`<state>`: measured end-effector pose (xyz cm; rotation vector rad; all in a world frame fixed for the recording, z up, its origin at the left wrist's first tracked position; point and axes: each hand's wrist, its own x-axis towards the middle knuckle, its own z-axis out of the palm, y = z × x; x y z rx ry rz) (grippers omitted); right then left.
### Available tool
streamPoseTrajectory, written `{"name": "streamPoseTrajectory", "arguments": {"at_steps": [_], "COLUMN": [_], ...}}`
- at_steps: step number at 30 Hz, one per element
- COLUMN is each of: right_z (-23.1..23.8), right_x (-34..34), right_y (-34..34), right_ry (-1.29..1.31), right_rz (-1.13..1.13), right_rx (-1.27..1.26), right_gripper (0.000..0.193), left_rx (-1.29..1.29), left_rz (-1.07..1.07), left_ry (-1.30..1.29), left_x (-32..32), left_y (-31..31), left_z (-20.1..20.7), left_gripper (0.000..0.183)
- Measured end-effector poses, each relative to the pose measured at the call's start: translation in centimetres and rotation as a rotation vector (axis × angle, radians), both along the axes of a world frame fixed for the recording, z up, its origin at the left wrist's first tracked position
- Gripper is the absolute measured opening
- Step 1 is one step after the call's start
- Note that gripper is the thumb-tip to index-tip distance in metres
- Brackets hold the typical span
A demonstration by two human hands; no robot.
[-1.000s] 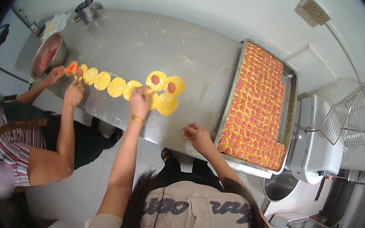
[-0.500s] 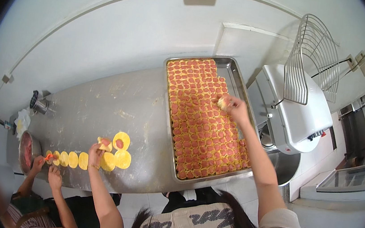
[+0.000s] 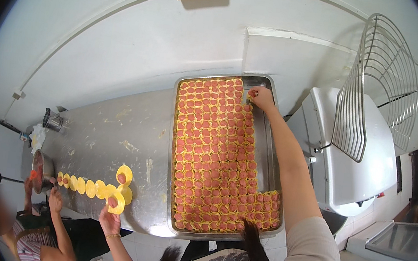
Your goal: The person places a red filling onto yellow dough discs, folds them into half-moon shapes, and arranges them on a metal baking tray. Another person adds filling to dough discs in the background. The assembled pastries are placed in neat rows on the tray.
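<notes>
In my left hand is a round yellow dumpling wrapper with a lump of pink meat filling on it; the fingers pinch its lower edge. Another wrapper with filling lies on the table just beyond, and a bare one sits beside it. My right hand reaches over the far right part of the metal tray, its fingers closed on a small dumpling at the end of a row. Packed rows of open-topped dumplings cover most of the tray.
At the left, another person's hands are near a metal bowl of pink filling. A line of yellow wrappers runs along the steel table. A white mixer with a wire guard stands right of the tray.
My right hand has moved to the far end of the tray, lowering a dumpling beside the rows. My left hand's wrapper, gathered before, now lies spread open. The view has shifted.
</notes>
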<state>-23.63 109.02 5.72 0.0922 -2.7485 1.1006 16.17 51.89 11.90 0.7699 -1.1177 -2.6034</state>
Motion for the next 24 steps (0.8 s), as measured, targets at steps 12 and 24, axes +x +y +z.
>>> {"name": "streamPoseTrajectory", "arguments": {"at_steps": [12, 24], "right_z": [-1.0, 0.5], "right_x": [-1.1, -0.3], "right_y": [0.1, -0.4], "right_ry": [0.065, -0.137], "right_rz": [0.382, 0.356], "right_rx": [0.248, 0.157], "right_gripper": [0.021, 0.030], "left_rx": [0.103, 0.090], "left_rz": [-0.039, -0.094], "left_ry": [-0.074, -0.116], "left_x": [2.3, 2.4], "left_y": [5.4, 7.3], "left_z": [-0.7, -1.1], "left_gripper": [0.038, 0.038]}}
